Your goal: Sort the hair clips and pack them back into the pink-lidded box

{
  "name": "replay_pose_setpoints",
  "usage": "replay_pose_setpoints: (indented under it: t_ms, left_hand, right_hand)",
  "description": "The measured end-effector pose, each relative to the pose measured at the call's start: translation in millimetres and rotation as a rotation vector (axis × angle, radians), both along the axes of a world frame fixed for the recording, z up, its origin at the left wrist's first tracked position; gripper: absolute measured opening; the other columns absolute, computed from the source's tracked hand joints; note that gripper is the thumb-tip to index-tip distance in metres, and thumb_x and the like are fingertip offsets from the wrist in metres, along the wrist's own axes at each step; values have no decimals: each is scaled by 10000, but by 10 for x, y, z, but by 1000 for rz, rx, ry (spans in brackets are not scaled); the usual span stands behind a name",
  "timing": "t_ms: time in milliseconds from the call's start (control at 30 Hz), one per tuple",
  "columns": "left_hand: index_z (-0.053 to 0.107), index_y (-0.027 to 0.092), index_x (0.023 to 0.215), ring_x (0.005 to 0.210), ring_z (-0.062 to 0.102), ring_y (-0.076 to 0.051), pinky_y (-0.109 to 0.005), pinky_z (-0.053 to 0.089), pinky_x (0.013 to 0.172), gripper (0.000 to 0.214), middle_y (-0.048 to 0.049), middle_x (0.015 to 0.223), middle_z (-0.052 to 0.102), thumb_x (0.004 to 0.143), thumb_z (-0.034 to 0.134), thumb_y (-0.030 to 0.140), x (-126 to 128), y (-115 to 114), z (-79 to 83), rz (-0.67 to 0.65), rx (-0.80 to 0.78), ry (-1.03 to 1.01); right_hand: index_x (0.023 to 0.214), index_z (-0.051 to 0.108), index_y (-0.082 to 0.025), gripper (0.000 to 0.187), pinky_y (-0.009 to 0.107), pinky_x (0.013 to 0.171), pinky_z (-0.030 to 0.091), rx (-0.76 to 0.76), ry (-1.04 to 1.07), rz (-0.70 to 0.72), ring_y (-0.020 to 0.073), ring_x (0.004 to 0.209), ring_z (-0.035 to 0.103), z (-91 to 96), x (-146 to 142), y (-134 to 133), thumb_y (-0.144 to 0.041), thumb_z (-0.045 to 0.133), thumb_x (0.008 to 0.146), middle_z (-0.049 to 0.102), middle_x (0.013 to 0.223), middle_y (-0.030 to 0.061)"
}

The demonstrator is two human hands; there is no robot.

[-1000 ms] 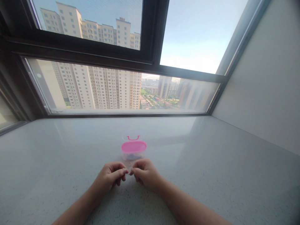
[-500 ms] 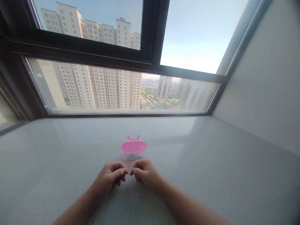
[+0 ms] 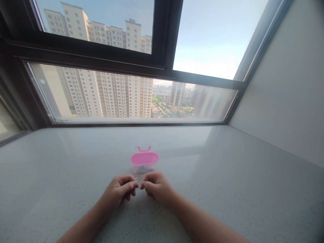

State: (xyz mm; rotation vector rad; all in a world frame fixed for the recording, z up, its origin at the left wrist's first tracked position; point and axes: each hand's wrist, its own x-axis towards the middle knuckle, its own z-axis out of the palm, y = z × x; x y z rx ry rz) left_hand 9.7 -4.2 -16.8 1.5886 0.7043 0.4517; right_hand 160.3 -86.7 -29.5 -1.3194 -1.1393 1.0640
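My left hand and my right hand meet just above the counter, almost touching at the fingertips. Both are closed in a pinch of thumb and forefinger. Between them shows a small, thin, pale loop, too small and faint to name; its ends go into the fingertips. Just beyond the hands stands a little oval box with a pink top and see-through sides. Something dark lies inside its clear lower part. Behind the box is a pink handle on a clear part that hardly shows.
The pale speckled counter spreads out around the hands. A dark window frame runs along its far edge, with tall buildings outside. On the right rises a white wall.
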Motion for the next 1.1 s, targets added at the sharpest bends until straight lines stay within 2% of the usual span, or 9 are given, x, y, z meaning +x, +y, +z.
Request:
replay_pose_setpoints:
  t_ms: [1100]
  left_hand:
    - [619,112,651,429,445,-98,-202,304,427,268,-9,512,578,692,567,372,-1,17,-27,-17,-19,-15]
  right_hand:
    - [575,555,-134,124,165,310,218,17,49,19,43,292,314,-39,8,18,-148,487,677,444,384,-70]
